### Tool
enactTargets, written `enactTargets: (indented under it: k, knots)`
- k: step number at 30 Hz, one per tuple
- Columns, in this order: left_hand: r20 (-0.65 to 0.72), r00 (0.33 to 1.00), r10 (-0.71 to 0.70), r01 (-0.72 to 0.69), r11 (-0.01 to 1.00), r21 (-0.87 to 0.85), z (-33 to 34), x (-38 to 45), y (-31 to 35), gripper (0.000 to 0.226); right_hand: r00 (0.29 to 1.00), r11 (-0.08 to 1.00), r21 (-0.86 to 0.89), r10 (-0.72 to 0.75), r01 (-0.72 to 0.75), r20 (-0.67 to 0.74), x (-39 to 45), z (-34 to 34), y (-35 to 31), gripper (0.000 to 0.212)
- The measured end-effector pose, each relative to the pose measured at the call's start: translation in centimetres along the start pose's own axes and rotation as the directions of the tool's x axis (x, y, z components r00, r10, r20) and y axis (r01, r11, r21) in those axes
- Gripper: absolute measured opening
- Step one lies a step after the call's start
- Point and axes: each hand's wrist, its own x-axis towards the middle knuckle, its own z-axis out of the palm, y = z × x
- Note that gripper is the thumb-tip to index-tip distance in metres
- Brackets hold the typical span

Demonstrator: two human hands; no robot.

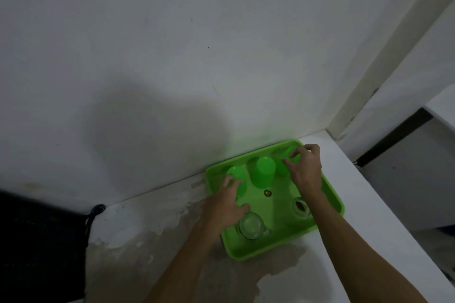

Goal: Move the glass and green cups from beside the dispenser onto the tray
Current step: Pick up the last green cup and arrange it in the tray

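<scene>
Your left hand (227, 206) and right hand (305, 170) are bare: no gloves, rings, or watch visible. Both forearms, entering from 6 o'clock, are uncovered to the frame edge. No sleeve is in view. Fingernails appear short; lighting is dim.

The tray (330, 194) looks like smooth, slightly glossy green plastic, as do the green cups (264, 170) along its far edge. Two glass cups (251, 226) near its front edge are clear. The table (147, 241) is matt white, its coating flaked and rough towards the front.
</scene>
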Motion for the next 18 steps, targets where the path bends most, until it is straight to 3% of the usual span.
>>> enactTargets:
  k: [13,18]
  knots:
    - [0.002,1.0,0.009,-0.009,1.0,-0.029,0.1,-0.4,0.2,0.079,0.971,0.935,-0.265,-0.217,0.238,0.104,-2.1,-1.0,2.0,0.034]
    - [-0.003,0.999,0.05,-0.05,0.997,-0.053,-1.2,-1.9,-0.2,0.084,0.938,0.894,-0.35,-0.179,0.281,0.295,-3.6,-2.3,1.2,0.059]
